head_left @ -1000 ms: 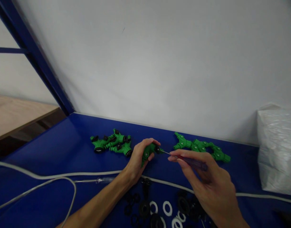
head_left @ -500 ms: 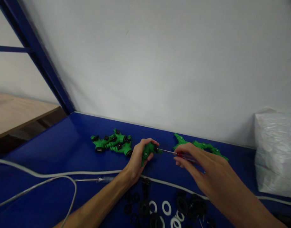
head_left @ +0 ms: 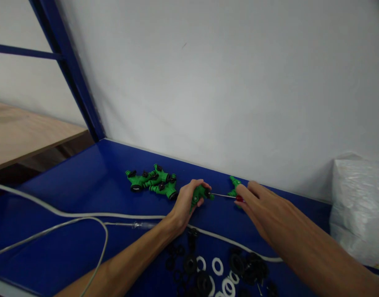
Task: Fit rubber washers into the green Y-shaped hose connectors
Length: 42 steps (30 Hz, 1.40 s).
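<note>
My left hand (head_left: 187, 201) is closed around a green Y-shaped hose connector (head_left: 199, 194) with a black part at its right end. In my right hand (head_left: 260, 204) is a screwdriver (head_left: 239, 199) with a red collar, its handle mostly hidden by the fingers. The thin metal shaft points left, and its tip meets the black part of the connector. To the left of my left hand lie several green connectors (head_left: 165, 189) with black fittings. Another green connector (head_left: 234, 183) shows partly behind my right hand.
White ring washers (head_left: 217, 266) and black rings and caps (head_left: 252, 266) lie along the near edge. A white cable (head_left: 115, 215) crosses the blue table (head_left: 109, 165). A second screwdriver (head_left: 142, 225) lies by my left forearm. A plastic-wrapped package (head_left: 359, 210) stands at right.
The view has shifted, so most things appear slightly further right. My right hand has rotated around the screwdriver handle, while its tip stays at the connector's black part. My left hand keeps its hold.
</note>
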Each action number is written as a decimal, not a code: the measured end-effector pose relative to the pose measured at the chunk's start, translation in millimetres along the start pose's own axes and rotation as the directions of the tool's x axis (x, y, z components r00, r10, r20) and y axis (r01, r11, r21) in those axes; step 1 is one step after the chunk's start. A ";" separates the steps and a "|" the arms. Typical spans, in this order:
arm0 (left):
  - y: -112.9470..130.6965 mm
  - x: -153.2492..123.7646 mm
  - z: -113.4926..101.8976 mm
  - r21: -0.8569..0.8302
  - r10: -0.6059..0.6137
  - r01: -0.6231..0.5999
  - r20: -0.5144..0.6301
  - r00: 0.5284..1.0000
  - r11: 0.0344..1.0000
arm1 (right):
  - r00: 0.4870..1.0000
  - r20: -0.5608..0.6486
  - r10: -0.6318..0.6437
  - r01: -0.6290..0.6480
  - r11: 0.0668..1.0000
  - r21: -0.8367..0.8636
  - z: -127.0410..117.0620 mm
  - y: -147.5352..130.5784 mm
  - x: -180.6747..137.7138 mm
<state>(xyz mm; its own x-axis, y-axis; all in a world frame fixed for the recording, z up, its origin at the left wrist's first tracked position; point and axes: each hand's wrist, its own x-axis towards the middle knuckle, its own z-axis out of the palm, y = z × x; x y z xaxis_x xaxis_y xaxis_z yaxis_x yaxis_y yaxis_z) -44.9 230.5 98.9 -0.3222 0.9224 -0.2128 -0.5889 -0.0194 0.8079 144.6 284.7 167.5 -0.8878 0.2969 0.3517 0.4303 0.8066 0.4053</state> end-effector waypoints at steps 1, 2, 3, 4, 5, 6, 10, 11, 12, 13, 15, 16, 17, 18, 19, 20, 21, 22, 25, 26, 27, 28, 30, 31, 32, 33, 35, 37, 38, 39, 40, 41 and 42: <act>-0.5 -0.1 0.0 0.005 0.007 -0.007 0.002 1.000 1.000 | 1.000 0.017 -0.006 0.006 1.000 -0.013 -0.3 0.8 1.1; -0.9 -0.1 -0.1 0.011 0.013 -0.013 0.005 1.000 1.000 | 1.000 0.019 -0.014 0.014 1.000 -0.024 -0.6 1.3 2.4; -1.3 0.0 -0.3 0.018 0.016 -0.016 0.009 1.000 1.000 | 0.999 0.014 -0.031 0.032 0.999 -0.030 -0.9 1.4 3.8; -1.6 0.2 -0.6 0.023 0.017 -0.018 0.015 1.000 1.000 | 0.999 0.006 -0.049 0.049 0.998 -0.034 -1.3 0.7 5.3; -1.9 0.4 -0.9 0.024 0.016 -0.017 0.020 1.000 1.000 | 0.998 -0.005 -0.057 0.057 0.998 -0.037 -1.9 -0.8 6.8; -2.2 0.8 -1.3 0.023 0.015 -0.016 0.025 1.000 1.000 | 0.998 -0.013 -0.054 0.054 0.998 -0.039 -2.7 -3.0 8.0; -3.4 2.6 -3.0 0.005 -0.004 0.004 0.035 0.999 1.000 | 0.999 -0.044 0.017 -0.020 0.999 -0.050 -7.5 -14.1 10.9; -3.7 2.8 -3.3 0.000 -0.008 0.008 0.038 0.999 1.000 | 0.999 -0.043 0.016 -0.018 0.999 -0.045 -8.7 -15.7 11.2; -4.0 2.9 -3.6 -0.003 -0.011 0.011 0.042 0.999 1.000 | 0.999 -0.038 0.012 -0.013 0.999 -0.036 -9.8 -16.4 11.5; -4.2 2.9 -3.8 -0.005 -0.013 0.013 0.047 0.999 1.000 | 1.000 -0.028 0.007 -0.008 1.000 -0.023 -10.8 -16.4 12.0; -4.6 2.7 -3.9 -0.003 -0.012 0.013 0.055 0.998 1.000 | 1.000 -0.011 0.003 -0.003 1.000 -0.004 -12.7 -14.5 13.0; -4.7 2.5 -3.9 -0.002 -0.011 0.011 0.058 0.998 1.000 | 1.000 -0.007 0.005 -0.005 1.000 -0.006 -13.5 -13.1 13.6; -4.7 2.4 -3.8 -0.001 -0.012 0.012 0.062 0.998 1.000 | 1.000 0.002 0.002 -0.002 1.000 -0.019 -14.2 -11.5 14.2; -4.6 2.2 -3.7 -0.004 -0.012 0.013 0.063 0.998 1.000 | 1.000 0.010 -0.006 0.006 0.999 -0.037 -14.6 -10.0 14.7; -4.4 2.2 -3.6 -0.009 -0.015 0.015 0.066 0.998 1.000 | 1.000 0.016 -0.019 0.020 0.998 -0.057 -14.6 -8.6 14.9; -4.1 2.1 -3.5 -0.018 -0.019 0.020 0.069 0.997 1.000 | 0.999 0.020 -0.026 0.028 0.997 -0.075 -14.1 -7.4 15.0; -4.0 2.2 -3.5 -0.033 -0.024 0.026 0.073 0.997 0.999 | 0.999 0.025 -0.028 0.031 0.996 -0.088 -13.2 -6.3 14.9; -3.9 2.3 -3.6 -0.051 -0.029 0.033 0.077 0.997 0.998 | 0.999 0.027 -0.026 0.028 0.995 -0.095 -11.9 -5.5 14.5; -4.4 3.3 -4.3 -0.106 -0.038 0.047 0.081 0.996 0.993 | 0.999 0.022 -0.036 0.038 0.996 -0.081 -8.8 -4.7 13.0; -4.7 3.8 -4.6 -0.120 -0.042 0.051 0.077 0.996 0.991 | 0.999 0.022 -0.040 0.041 0.997 -0.067 -8.9 -5.3 12.9; -5.1 4.3 -4.8 -0.133 -0.048 0.057 0.069 0.996 0.989 | 0.999 0.028 -0.036 0.038 0.998 -0.055 -9.8 -6.2 13.0; -5.4 4.7 -4.8 -0.146 -0.054 0.062 0.058 0.997 0.987 | 0.999 0.033 -0.022 0.024 0.998 -0.050 -11.4 -7.5 13.5; -5.6 5.2 -4.5 -0.168 -0.068 0.073 0.038 0.997 0.983 | 0.999 0.047 0.014 -0.011 0.998 -0.055 -15.1 -9.9 15.4; -5.6 5.2 -4.2 -0.176 -0.074 0.078 0.029 0.997 0.981 | 0.999 0.052 0.017 -0.014 0.998 -0.063 -16.3 -10.5 16.5; -5.6 5.2 -4.0 -0.181 -0.078 0.081 0.022 0.997 0.980 | 0.999 0.050 0.004 -0.001 0.997 -0.071 -16.8 -10.5 17.6; -5.7 5.2 -3.8 -0.183 -0.081 0.083 0.018 0.997 0.980 | 0.999 0.048 -0.019 0.023 0.997 -0.073 -16.2 -9.7 18.5; -6.2 5.5 -3.9 -0.184 -0.081 0.084 0.021 0.996 0.979 | 0.997 0.041 -0.064 0.066 0.995 -0.068 -12.6 -6.7 19.7; -7.4 6.4 -4.6 -0.187 -0.069 0.074 0.034 0.997 0.980 | 0.996 0.041 -0.082 0.084 0.995 -0.048 -8.0 -3.3 20.1; -8.1 6.9 -5.0 -0.188 -0.063 0.070 0.039 0.997 0.980 | 0.996 0.043 -0.081 0.083 0.996 -0.034 -6.3 -2.2 20.1; -8.7 7.4 -5.4 -0.189 -0.059 0.066 0.043 0.997 0.980 | 0.996 0.045 -0.076 0.077 0.997 -0.021 -5.6 -1.8 20.1; -9.2 7.9 -5.6 -0.190 -0.058 0.065 0.044 0.997 0.980 | 0.996 0.046 -0.074 0.075 0.997 -0.011 -5.9 -2.0 20.3; -9.6 8.2 -5.8 -0.188 -0.057 0.065 0.045 0.997 0.980 | 0.996 0.043 -0.078 0.078 0.997 -0.006 -7.2 -3.1 20.6; -9.8 8.3 -5.8 -0.186 -0.055 0.063 0.047 0.997 0.980 | 0.996 0.039 -0.084 0.084 0.996 -0.003 -9.3 -4.7 21.3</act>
<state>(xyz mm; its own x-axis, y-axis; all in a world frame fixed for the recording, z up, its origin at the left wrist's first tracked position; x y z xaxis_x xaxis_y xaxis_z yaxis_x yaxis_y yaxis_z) -46.1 236.1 86.0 -0.2539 0.9393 -0.2308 -0.7358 -0.0327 0.6764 125.2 282.4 180.9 -0.9264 0.2477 0.2837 0.3547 0.8270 0.4362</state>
